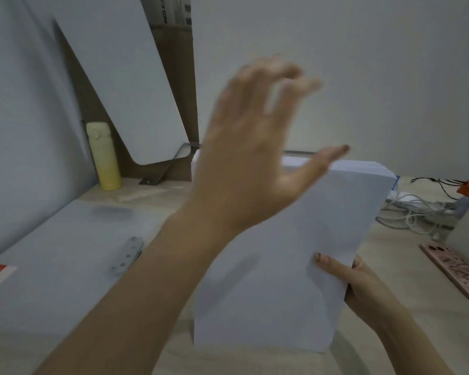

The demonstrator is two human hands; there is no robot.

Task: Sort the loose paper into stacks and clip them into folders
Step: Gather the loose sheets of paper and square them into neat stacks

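At the far left of the surface [390, 253], an open pale folder [52, 253] is laid flat, with a metal clip [127, 257] set on it near its right edge. A yellow bottle [103, 155] is stood upright behind the folder. The left grip [244, 158] is raised in front of the top of the paper stack [282, 280], with fingers apart and nothing held (motion blur hides whether the thumb touches the paper). The paper stack is stood on its lower edge at the centre of the surface, tilted to the right. It is clamped at its lower right edge by the right grip [363, 288], thumb on the front sheet. A tangle of cables [412, 212] and a pink phone [455, 269] are seen at the right.
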